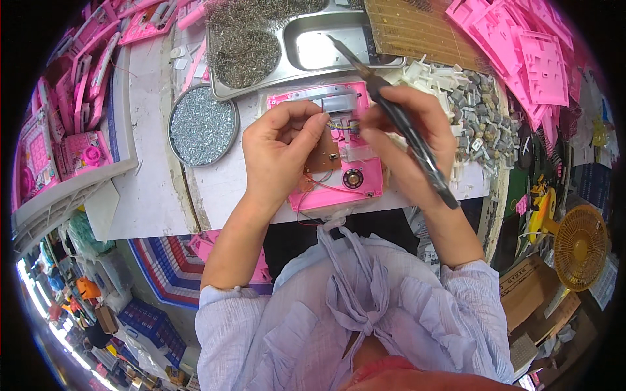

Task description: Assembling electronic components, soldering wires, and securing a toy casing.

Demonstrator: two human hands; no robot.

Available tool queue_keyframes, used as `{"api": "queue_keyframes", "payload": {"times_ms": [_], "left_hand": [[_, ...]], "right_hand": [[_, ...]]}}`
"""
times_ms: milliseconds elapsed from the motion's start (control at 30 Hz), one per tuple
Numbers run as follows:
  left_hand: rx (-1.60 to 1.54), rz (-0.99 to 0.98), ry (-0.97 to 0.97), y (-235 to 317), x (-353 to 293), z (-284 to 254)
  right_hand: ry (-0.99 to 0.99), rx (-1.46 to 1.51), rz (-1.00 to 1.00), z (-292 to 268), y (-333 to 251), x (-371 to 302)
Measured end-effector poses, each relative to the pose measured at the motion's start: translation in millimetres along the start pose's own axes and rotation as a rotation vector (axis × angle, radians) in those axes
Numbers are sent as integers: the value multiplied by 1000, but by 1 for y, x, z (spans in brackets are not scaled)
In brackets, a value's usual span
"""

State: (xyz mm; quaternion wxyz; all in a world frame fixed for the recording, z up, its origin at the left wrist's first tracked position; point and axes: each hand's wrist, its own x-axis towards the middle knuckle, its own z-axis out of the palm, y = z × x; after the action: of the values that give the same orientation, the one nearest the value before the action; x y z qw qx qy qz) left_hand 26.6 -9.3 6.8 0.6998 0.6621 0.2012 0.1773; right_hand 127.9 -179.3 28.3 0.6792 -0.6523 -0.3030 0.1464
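A pink plastic toy housing (pixel 365 174) lies in front of me, inner side up. In it are a brown circuit board (pixel 321 156), a round black speaker (pixel 353 178) and thin wires. My left hand (pixel 283 143) is over its left side, thumb and forefinger pinched together; what they hold, if anything, is hidden. My right hand (pixel 417 130) is over its right side, slightly blurred, with a long black tool (pixel 417 146) gripped in it. The tool's narrow tip points up and away to the left; its exact kind does not show.
Left of the housing stands a round dish of small silver screws (pixel 203 126). A metal tray (pixel 287 81) with many small springs lies beyond. White and grey small parts (pixel 479 111) are heaped at right. Pink plastic parts (pixel 541 58) pile up far right; more pink toys (pixel 85 150) fill the left.
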Motion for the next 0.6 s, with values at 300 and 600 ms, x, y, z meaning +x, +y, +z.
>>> {"api": "queue_keyframes", "payload": {"times_ms": [300,600], "left_hand": [[15,34,-33,-2,3,-4],[14,3,-36,-2,3,-7]], "right_hand": [[-86,62,59,30,7,33],[18,-154,-165,32,24,21]]}}
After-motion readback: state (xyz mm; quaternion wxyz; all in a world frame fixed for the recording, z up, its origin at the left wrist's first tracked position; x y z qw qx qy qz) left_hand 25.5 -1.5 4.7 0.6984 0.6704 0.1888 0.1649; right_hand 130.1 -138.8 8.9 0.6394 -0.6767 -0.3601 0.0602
